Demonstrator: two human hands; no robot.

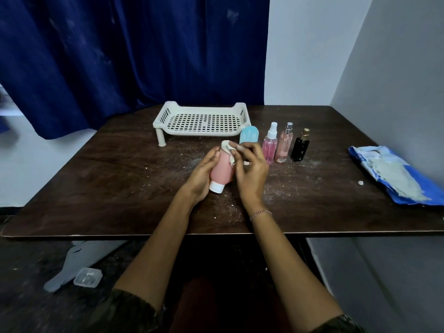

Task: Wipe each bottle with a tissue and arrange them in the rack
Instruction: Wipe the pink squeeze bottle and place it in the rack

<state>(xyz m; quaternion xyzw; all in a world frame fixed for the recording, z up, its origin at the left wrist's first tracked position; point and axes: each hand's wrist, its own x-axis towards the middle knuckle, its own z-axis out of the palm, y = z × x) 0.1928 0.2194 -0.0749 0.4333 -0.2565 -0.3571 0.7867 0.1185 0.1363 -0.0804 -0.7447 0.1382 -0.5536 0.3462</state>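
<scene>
Pink bottle (white cap)

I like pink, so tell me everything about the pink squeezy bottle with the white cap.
The soft-looking pink plastic bottle is held tilted over the dark wooden table, its white cap nearest the person. The left hand holds its side; the right hand pinches a crumpled white tissue against its far end.

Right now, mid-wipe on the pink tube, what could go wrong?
1. The right hand pinches the tissue close to the standing blue tube and pink spray bottle; a wide stroke could topple them.
2. The tissue is a small crumpled wad, and white scraps already lie on the table; it may shred and leave lint on the pink tube that the left hand holds.
</scene>
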